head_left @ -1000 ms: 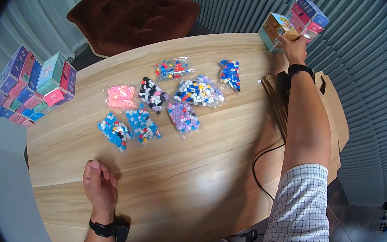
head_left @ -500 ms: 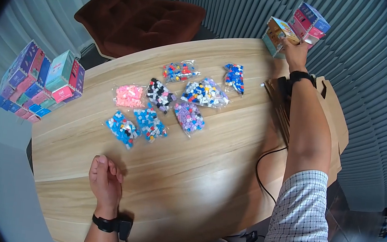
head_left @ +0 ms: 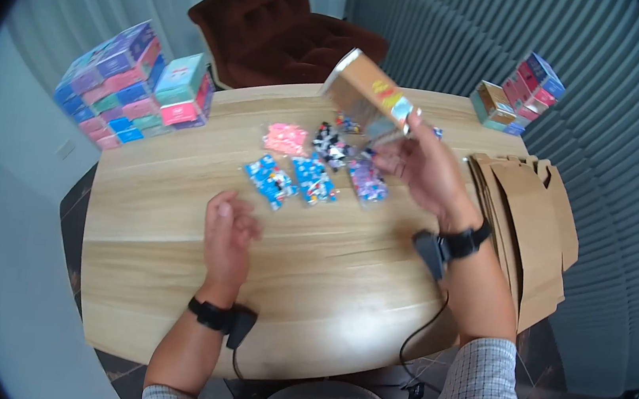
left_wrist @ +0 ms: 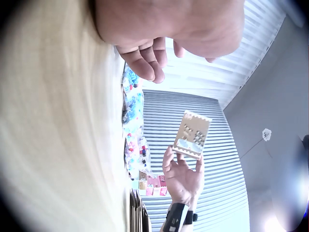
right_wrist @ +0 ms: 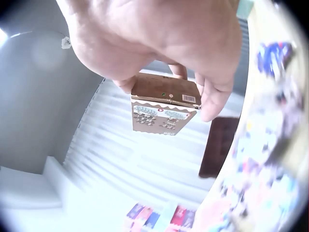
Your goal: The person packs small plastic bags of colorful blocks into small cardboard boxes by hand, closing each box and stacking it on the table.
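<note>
My right hand (head_left: 433, 170) grips a small brown cardboard box (head_left: 368, 94) by its near end, up above the table. A yellow and red picture marks one face of the box in the head view. Seen from the right wrist, fingers and thumb clasp the sides of its brown end, which carries a barcode. My left hand (head_left: 228, 240) holds nothing, its fingers loosely bent, close over the table (head_left: 166, 276). Beyond it lie clear bags of small bricks: a pink bag (head_left: 285, 139), blue bags (head_left: 270, 180) and a purple bag (head_left: 368, 180). The raised box and right hand partly hide other bags.
Stacked colourful boxes (head_left: 122, 87) stand at the table's left end. A smaller stack (head_left: 528, 93) is at the far right. Flattened brown cardboard (head_left: 531, 233) covers the right edge, near a black cable (head_left: 419, 331). A brown chair (head_left: 276, 31) is behind the table.
My right hand has lifted the brown box off the far-right stack and brought it left over the bags. My left hand stays relaxed near the table. The head view has shifted.
</note>
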`<action>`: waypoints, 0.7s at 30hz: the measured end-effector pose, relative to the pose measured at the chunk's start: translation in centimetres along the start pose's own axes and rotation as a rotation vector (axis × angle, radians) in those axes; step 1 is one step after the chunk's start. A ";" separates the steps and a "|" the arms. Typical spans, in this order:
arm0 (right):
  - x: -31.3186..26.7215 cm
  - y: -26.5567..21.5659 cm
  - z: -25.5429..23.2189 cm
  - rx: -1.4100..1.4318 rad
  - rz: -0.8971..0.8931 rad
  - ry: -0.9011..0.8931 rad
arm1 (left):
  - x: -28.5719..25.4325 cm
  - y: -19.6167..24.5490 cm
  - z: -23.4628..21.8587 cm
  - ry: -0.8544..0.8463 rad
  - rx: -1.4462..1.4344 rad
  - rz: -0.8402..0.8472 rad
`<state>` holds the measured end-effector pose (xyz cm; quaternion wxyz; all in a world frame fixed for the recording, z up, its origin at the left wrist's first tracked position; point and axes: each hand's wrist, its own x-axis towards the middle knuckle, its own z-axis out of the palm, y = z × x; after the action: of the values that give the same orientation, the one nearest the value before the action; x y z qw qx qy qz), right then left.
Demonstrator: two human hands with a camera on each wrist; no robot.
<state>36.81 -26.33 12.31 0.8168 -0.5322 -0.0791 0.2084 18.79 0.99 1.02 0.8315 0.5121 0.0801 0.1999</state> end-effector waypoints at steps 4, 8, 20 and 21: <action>-4.8 4.4 5.2 -0.005 0.224 -0.192 | 0.2 -0.3 -0.2 -0.038 0.036 0.121; -6.3 7.4 6.8 -0.211 0.369 -0.234 | -0.4 0.6 0.8 -0.141 0.177 0.367; -8.0 10.2 7.0 -0.451 -0.195 -0.281 | 0.4 0.8 1.2 -0.023 0.112 0.065; -8.0 10.3 6.9 -0.416 -0.179 -0.279 | 0.6 0.6 1.1 -0.049 0.082 0.036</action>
<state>24.50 -20.38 6.67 0.6863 -0.6456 -0.2788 0.1858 19.50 0.59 2.13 0.8077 0.5520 0.0589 0.1988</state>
